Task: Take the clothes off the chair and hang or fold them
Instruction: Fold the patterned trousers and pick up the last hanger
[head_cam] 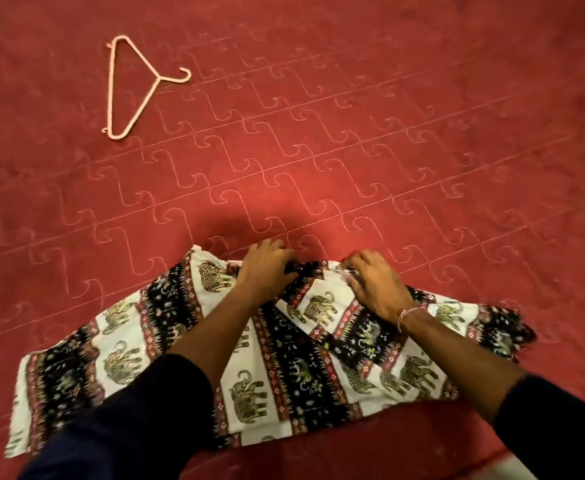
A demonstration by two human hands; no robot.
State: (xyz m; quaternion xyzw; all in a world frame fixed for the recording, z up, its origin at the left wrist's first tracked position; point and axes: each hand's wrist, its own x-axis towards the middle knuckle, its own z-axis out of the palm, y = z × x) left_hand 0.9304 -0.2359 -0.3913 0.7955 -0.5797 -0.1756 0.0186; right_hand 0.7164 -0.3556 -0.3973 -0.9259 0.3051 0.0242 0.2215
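A black, white and red elephant-print garment [277,368] lies spread across the near part of a red quilted bed cover [318,150]. My left hand [266,265] grips the cloth at its far edge, fingers curled over a bunched black part. My right hand [374,282] is just to the right on the same edge, fingers bent down onto the fabric and pinching a fold. Both dark-sleeved forearms cross over the garment. A thin bracelet sits on my right wrist. The chair is out of view.
A pale pink plastic hanger [128,88] lies flat on the bed cover at the far left, hook pointing right. The red cover fills nearly all of the view; its near edge shows at the bottom right.
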